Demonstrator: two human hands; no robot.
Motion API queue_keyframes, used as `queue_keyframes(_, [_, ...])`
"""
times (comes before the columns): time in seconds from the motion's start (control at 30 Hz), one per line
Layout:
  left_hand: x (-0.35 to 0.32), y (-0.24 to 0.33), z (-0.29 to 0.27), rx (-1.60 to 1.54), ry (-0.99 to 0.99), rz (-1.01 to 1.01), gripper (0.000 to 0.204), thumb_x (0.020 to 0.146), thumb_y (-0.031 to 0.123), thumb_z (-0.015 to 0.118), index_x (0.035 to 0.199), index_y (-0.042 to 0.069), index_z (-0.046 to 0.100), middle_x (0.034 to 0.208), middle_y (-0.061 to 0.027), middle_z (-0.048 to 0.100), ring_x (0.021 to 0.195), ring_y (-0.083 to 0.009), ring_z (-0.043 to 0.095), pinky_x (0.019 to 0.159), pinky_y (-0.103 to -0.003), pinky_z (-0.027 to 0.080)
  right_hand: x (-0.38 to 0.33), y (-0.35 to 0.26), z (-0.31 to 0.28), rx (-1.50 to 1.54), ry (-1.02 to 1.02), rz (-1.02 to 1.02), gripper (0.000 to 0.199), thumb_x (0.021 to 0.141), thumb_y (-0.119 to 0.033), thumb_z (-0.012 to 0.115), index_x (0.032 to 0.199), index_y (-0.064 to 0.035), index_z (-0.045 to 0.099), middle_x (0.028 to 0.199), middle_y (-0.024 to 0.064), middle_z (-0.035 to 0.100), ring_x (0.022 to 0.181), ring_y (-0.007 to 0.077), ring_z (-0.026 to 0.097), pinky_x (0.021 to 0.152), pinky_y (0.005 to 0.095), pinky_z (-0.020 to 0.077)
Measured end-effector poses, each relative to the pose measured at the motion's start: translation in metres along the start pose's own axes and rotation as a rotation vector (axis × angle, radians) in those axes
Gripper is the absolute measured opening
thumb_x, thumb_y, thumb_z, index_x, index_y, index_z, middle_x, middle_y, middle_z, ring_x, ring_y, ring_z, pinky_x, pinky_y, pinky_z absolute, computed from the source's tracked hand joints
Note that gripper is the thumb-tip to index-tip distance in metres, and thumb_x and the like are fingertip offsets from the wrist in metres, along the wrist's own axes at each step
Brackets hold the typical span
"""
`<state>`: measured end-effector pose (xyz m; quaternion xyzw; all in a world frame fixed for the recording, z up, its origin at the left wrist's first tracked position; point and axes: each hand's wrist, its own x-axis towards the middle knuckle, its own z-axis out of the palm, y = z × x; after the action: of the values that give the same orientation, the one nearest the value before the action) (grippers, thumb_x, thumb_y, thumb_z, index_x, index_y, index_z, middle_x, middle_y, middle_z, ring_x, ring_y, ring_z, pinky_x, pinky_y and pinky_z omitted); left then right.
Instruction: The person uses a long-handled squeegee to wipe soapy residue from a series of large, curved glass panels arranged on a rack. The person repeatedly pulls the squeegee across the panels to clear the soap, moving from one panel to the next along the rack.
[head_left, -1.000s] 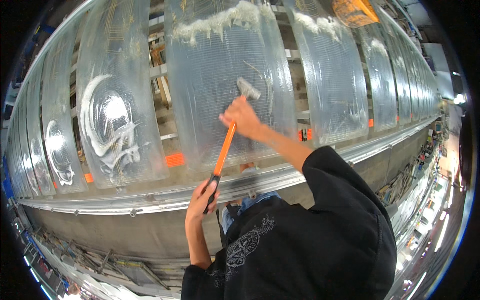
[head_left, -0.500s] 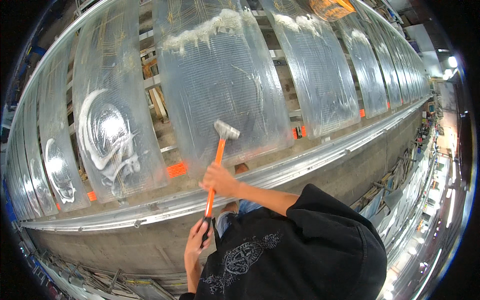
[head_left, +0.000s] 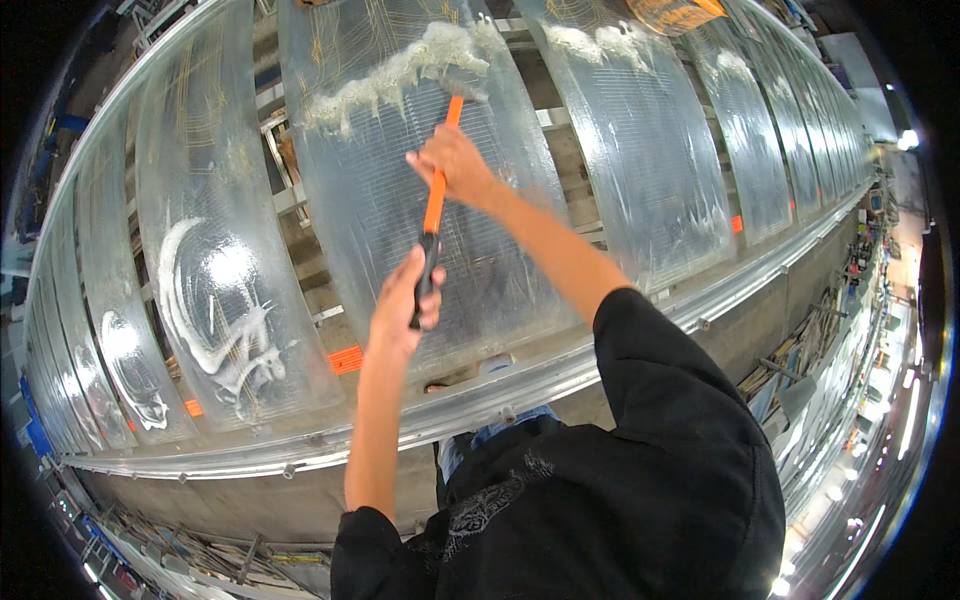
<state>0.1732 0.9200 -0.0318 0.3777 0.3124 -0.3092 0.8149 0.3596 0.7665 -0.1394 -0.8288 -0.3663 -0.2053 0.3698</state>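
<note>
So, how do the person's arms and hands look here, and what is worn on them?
Both hands, the left hand and the right hand, are bare, without gloves, rings or a watch in view. The forearms are uncovered. A black top with sleeves pushed up near the elbows carries a pale grey graphic print on the chest.

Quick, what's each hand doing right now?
Left hand: closed on the black lower grip of the orange handle.
Right hand: closed on the handle higher up.

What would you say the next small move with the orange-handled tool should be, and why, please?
Probably draw the tool down the clear panel. Both hands grip its handle, left hand low, right hand high, and its head sits in the white foamy band at the top.
</note>
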Motion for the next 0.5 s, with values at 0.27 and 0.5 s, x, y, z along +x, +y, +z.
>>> queue_keyframes(0.27, [-0.181, -0.188, -0.095, 0.074, 0.063, -0.157, 0.036, 0.107, 0.043, 0.054, 0.119, 0.009, 0.053, 0.079, -0.0010, 0.058, 0.050, -0.0065, 0.046, 0.041, -0.024, 0.037, -0.178, -0.217, -0.018, 0.067, -0.155, 0.176, 0.039, 0.088, -0.013, 0.074, 0.062, -0.0096, 0.044, 0.067, 0.0068, 0.044, 0.073, 0.0286, 0.051, 0.094, 0.0462, 0.0471])
queue_keyframes(0.5, [-0.228, -0.231, -0.132, 0.188, 0.035, -0.103, 0.041, 0.108, 0.037, 0.052, 0.135, 0.005, 0.052, 0.082, -0.0028, 0.056, 0.050, -0.0073, 0.046, 0.041, -0.023, 0.036, -0.209, -0.288, -0.024, 0.036, -0.245, 0.246, 0.030, 0.090, -0.017, 0.073, 0.067, -0.0099, 0.054, 0.070, 0.0047, 0.049, 0.078, 0.0234, 0.055, 0.110, 0.0466, 0.0439])
